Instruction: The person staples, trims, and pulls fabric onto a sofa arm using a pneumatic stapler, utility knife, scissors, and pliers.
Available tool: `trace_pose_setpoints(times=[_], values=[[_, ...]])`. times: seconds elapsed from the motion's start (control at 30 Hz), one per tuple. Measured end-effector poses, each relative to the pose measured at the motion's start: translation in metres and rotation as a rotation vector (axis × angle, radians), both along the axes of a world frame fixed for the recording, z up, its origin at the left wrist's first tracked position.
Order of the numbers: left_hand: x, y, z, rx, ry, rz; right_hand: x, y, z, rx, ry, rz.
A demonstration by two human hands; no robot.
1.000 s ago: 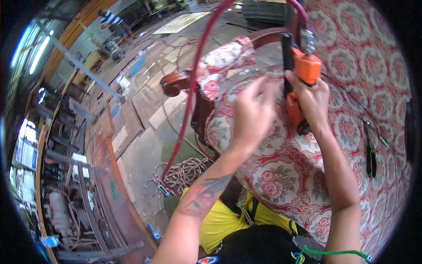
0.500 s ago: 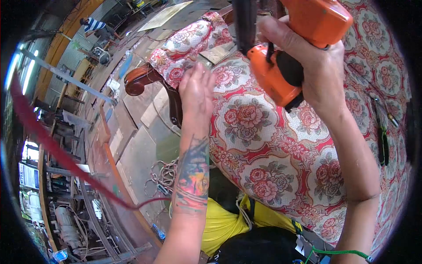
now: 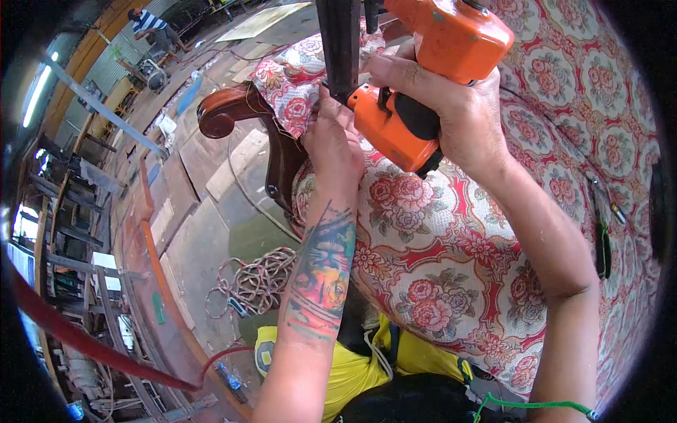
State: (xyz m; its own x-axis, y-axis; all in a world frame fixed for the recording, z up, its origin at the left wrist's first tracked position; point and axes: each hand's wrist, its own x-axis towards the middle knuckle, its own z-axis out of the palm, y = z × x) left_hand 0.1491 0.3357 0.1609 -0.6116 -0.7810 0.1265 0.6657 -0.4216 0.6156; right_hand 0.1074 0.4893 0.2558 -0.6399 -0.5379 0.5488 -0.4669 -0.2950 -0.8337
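Observation:
My right hand (image 3: 458,102) is wrapped round the handle of an orange staple gun (image 3: 462,42) with a black magazine. The gun's nose points down at the covered chair arm, right by my left fingertips. My left hand (image 3: 335,144) has its fingers bent against the edge of the floral fabric (image 3: 296,106) on the arm and pinches it there; the fingertips are partly hidden behind the gun. A dark, carved wooden armrest (image 3: 218,121) curls out beyond the fabric. Below both hands spreads the seat (image 3: 430,233), covered in red and white rose-patterned cloth.
A red hose (image 3: 106,349) runs across the lower left. Coiled rope (image 3: 257,282) lies on the floor boards. A screwdriver (image 3: 617,213) and a green-handled tool (image 3: 604,250) rest on the cloth at right. A person (image 3: 151,28) is in the far background.
The staple gun has moved left and down to the fabric on the arm. My left hand has gone from lying flat on the fabric to gripping its edge beside the gun's nose.

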Motion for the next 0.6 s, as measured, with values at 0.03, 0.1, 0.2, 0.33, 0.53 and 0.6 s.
trace_pose_setpoints(times=[0.03, 0.1, 0.2, 0.33, 0.53, 0.6], values=[[-0.001, -0.002, -0.003, 0.01, 0.011, 0.002, 0.0, -0.002, -0.001, 0.01, 0.011, 0.002], [-0.002, -0.003, -0.005, 0.043, -0.091, 0.051, -0.001, -0.007, -0.002, -0.019, -0.028, 0.003], [0.0, 0.002, -0.004, 0.026, -0.018, 0.038, 0.0, -0.01, -0.002, -0.045, -0.008, -0.026], [-0.004, -0.004, -0.014, 0.04, -0.046, 0.045, -0.008, -0.016, -0.006, -0.083, -0.021, -0.003], [0.0, 0.002, -0.003, 0.062, -0.066, 0.044, -0.01, -0.021, -0.008, -0.123, -0.047, 0.035], [0.003, 0.006, 0.002, 0.111, -0.045, 0.026, -0.01, -0.023, -0.006, -0.127, -0.052, 0.037]])
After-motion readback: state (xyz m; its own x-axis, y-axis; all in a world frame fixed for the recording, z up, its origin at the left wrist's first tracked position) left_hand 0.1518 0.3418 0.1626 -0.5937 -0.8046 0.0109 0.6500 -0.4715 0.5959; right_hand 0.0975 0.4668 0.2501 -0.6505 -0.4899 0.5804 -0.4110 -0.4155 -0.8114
